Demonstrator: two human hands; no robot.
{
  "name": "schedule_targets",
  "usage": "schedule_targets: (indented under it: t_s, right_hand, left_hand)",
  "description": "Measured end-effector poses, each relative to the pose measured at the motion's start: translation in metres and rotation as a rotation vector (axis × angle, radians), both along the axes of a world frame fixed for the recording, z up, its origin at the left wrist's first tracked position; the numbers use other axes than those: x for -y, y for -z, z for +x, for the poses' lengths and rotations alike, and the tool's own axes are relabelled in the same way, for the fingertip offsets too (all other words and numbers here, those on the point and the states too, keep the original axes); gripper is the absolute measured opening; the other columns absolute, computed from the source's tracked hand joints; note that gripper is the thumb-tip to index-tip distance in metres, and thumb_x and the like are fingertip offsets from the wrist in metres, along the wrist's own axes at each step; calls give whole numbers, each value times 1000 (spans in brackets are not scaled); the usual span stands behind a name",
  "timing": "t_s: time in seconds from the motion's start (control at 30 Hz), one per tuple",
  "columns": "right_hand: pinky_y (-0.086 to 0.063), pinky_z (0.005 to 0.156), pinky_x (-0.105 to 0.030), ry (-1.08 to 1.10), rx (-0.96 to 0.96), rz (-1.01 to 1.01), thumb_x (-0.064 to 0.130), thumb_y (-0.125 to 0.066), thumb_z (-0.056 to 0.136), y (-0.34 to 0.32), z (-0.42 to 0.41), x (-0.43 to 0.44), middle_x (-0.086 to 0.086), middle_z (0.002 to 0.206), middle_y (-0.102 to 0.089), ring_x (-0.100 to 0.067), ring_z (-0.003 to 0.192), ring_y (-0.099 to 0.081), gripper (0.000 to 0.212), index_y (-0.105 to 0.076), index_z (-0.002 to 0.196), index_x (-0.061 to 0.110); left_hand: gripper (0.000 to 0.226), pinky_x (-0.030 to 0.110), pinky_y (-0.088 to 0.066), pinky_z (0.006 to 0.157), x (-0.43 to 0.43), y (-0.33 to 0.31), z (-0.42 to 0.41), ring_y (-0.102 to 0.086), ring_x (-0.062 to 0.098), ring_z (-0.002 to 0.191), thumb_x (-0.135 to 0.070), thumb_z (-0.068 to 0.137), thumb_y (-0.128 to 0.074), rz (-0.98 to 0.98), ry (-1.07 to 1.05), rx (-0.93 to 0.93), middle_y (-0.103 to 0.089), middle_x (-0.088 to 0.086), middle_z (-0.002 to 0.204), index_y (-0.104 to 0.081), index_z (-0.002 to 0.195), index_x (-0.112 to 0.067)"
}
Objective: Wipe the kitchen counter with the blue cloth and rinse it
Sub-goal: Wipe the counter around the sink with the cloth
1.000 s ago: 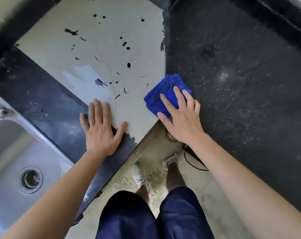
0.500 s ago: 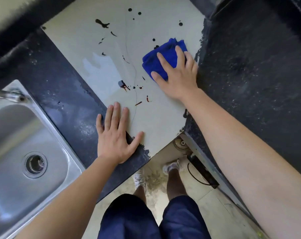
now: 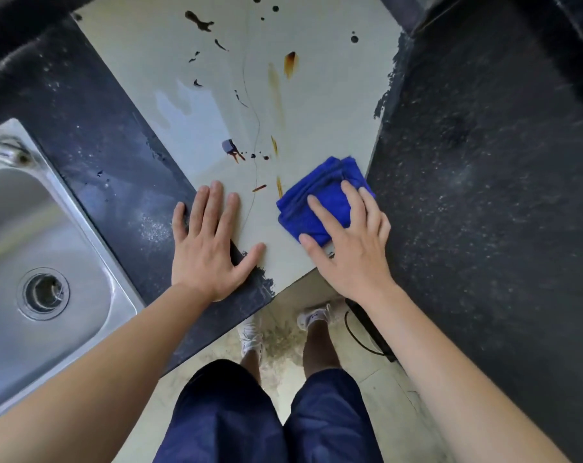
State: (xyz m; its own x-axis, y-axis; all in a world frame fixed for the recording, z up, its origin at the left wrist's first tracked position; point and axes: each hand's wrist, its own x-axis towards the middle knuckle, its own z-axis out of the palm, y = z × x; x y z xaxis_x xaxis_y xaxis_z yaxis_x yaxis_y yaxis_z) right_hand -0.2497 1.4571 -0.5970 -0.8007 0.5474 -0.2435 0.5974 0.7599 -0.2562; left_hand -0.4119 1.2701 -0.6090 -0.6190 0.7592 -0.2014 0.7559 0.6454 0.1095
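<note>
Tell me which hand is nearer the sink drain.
Left. The left hand lies flat on the counter, right of the drain; the right hand presses the cloth farther right, beyond it.

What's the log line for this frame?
phase: wiping | right hand: pressing cloth | left hand: flat on counter | stains: present | rinse: not yet

Panel ahead: flat and open beyond my fingers, marked only by stains.
Between hands: a narrow bare strip separates my left hand from the cloth under my right hand.
Right: dark counter, level and open.
Left: sink drops away; tap overhangs it.
</note>
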Motion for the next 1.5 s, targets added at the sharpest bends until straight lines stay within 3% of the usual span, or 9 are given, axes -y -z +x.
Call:
schedule_targets:
  t_s: [0.1,0.27,0.4,0.6,0.8,1.0,1.3,1.4,1.5]
  right_hand:
    - [-8,121,-53,-17,-17,-3,68,-41,93,2,-12,-11,-9,164,-12,-34,150,-9,62,-35,150,45]
    - [0,122,-53,-3,-3,-22,71,-35,92,6,-116,-65,-10,166,-2,-36,151,-1,67,-24,154,46]
    - [-1,122,-53,83,15,-22,67,-32,95,10,-176,-66,-10,166,-2,-39,150,-1,67,-21,156,42]
    - [-16,120,-52,3,-52,68,68,-36,94,5,-71,-18,-9,162,-18,-37,146,-16,63,-33,152,42]
    - [-10,121,-56,-8,49,48,62,-39,98,-1,13,36,-14,163,-11,-38,149,-5,62,-29,154,39]
    - [-2,122,-57,-113,26,42,66,-37,95,4,-51,32,-14,164,-8,-40,150,-3,64,-29,154,41]
    - [4,121,-54,-97,100,-38,68,-30,95,-3,-258,-4,-11,167,8,-39,151,10,69,-12,156,44]
    - [2,121,-56,-105,66,-16,68,-31,95,-1,-256,1,-9,167,3,-37,152,7,67,-16,156,44]
    - [-2,120,-58,-135,-41,-1,69,-38,93,6,-185,9,-7,167,-8,-33,153,-1,65,-28,153,46]
  left_hand:
    - [89,57,-5,121,0,1,0,3,25,153,-73,90,-28,9,-1,8,-1,8,167,-12,159,-18]
    - [88,56,-3,121,0,1,-1,5,25,153,-74,91,-24,-7,5,5,2,8,167,-9,159,-19]
    - [87,56,-3,121,1,3,-1,3,25,153,-73,91,-26,23,11,11,0,8,167,-10,159,-20]
    - [92,55,1,121,6,-1,-5,8,22,153,-77,89,-29,79,17,98,4,8,166,-11,158,-19]
    - [101,55,5,121,22,-14,-42,15,25,152,-77,86,-36,122,-42,96,12,11,165,-2,159,-15]
    - [101,53,2,122,32,-12,-67,9,24,153,-84,84,-29,20,-123,109,5,7,166,-7,159,-19]
    - [102,48,4,123,30,-12,-68,7,20,153,-84,81,-39,59,-182,148,1,3,167,-10,158,-24]
    - [104,47,3,122,28,-15,-70,5,20,153,-87,78,-38,50,-187,154,-1,3,167,-13,158,-24]
    - [106,47,0,122,27,-18,-71,1,21,153,-88,75,-37,50,-194,168,-6,4,166,-18,157,-24]
